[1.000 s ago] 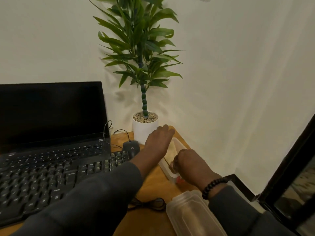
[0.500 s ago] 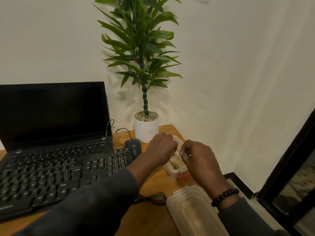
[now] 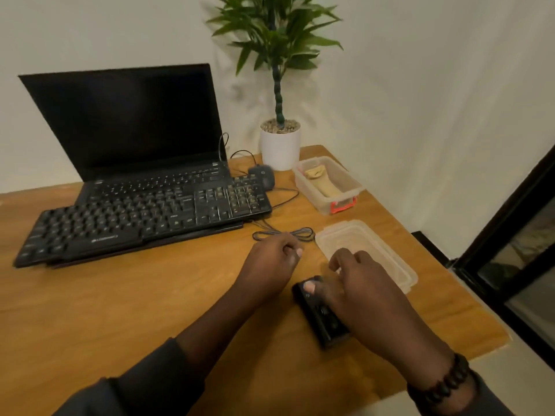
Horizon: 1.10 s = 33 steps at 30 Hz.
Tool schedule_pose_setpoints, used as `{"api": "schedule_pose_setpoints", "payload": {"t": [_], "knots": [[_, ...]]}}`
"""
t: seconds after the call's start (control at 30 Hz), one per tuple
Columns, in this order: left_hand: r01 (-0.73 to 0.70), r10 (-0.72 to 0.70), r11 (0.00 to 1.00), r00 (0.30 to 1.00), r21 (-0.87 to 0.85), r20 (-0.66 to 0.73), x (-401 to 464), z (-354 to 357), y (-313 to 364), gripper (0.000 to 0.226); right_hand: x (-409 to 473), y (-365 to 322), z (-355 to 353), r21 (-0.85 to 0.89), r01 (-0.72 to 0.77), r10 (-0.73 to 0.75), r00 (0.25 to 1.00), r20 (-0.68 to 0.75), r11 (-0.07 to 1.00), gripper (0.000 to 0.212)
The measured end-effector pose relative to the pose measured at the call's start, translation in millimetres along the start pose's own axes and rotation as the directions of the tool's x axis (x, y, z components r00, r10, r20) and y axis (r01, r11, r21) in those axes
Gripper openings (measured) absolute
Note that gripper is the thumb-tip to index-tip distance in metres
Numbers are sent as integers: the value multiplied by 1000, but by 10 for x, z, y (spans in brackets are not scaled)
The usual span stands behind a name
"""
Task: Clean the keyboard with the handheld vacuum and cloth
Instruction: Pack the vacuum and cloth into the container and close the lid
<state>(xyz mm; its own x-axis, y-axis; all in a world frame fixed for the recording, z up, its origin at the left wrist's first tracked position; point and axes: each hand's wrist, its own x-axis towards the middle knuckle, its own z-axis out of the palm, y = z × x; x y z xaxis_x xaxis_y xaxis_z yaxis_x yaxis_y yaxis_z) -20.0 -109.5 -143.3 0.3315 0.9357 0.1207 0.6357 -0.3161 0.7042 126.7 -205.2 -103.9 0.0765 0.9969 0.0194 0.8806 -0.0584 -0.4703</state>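
Leftmost, the black keyboard [image 3: 144,219] lies on the wooden desk [image 3: 120,295], propped over the base of an open laptop [image 3: 126,121]. The left hand [image 3: 270,262] hovers just above the desk with fingers curled, holding nothing visible. Beside it, the right hand [image 3: 366,298] grips a black handheld vacuum [image 3: 321,316] resting on the desk, thumb on top. Behind sit a clear lid [image 3: 387,259] and an open plastic box [image 3: 345,199] with a tan cloth [image 3: 321,181] inside.
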Motion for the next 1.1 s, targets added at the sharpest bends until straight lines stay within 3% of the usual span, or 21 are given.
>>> {"api": "schedule_pose_setpoints", "payload": {"t": [0.17,0.33,0.43,0.5,0.57,0.67,0.77,0.9,0.97,1.1], "knots": [[1,0,1000,999,-8,48,-217,9,22,17,-270,-108,194,-163,-44,71,984,164,986,76],[40,-28,996,988,-77,151,-264,-37,75,18,-239,-141,275,-134,-88,97,993,65,987,54],[76,-49,965,992,-251,113,-177,-150,193,18,-95,-140,107,-76,-80,80,997,-2,994,49],[114,-103,890,994,-441,49,24,-238,293,20,108,-138,-77,-25,-58,55,995,-81,998,48],[172,-215,743,976,-647,13,376,-277,342,20,419,-153,-267,-13,-31,28,981,-193,999,52],[243,-376,568,926,-786,15,1015,-213,354,12,1071,-150,-443,-51,-31,12,939,-343,998,61],[345,-456,465,883,-815,114,1463,-87,295,19,1715,-43,-402,-45,-49,31,935,-353,998,57],[492,-553,543,819,-681,151,1754,191,156,10,2251,207,-184,-101,-93,69,972,-223,991,48],[503,-576,511,803,-697,157,1805,296,149,18,2371,309,-62,-168,-85,52,980,-192,982,44],[500,-561,462,804,-732,195,1813,356,190,7,2473,456,60,-242,-33,-19,977,-210,970,32]]}}
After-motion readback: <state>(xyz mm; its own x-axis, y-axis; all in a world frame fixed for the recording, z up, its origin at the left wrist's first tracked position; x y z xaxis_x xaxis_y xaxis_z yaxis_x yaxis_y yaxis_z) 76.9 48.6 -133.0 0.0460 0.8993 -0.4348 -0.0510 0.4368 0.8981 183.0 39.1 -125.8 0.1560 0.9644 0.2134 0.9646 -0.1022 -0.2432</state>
